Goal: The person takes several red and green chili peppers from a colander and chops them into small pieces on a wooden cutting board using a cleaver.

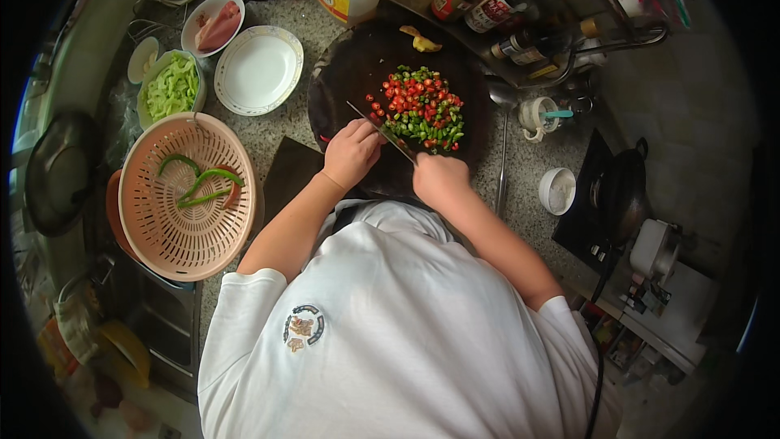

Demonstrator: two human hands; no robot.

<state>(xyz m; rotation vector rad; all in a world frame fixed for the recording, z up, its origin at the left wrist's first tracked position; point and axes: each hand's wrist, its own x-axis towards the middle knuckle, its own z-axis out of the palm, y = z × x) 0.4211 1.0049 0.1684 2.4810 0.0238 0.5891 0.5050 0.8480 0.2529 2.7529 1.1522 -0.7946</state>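
Note:
My right hand grips the handle of a kitchen knife, its blade angled up to the left over the round dark chopping board. My left hand rests on the board with fingers curled close against the blade; what lies under them is hidden. A red chili piece shows at the left hand's outer edge. Right of the blade is a pile of chopped red and green chilies. Two pieces of what looks like ginger lie at the board's far side.
At left stand a pink plastic colander with several peppers, a bowl of sliced green vegetable, a bowl of raw meat and a white plate. A ladle, white bowl and wok are right; bottles stand behind.

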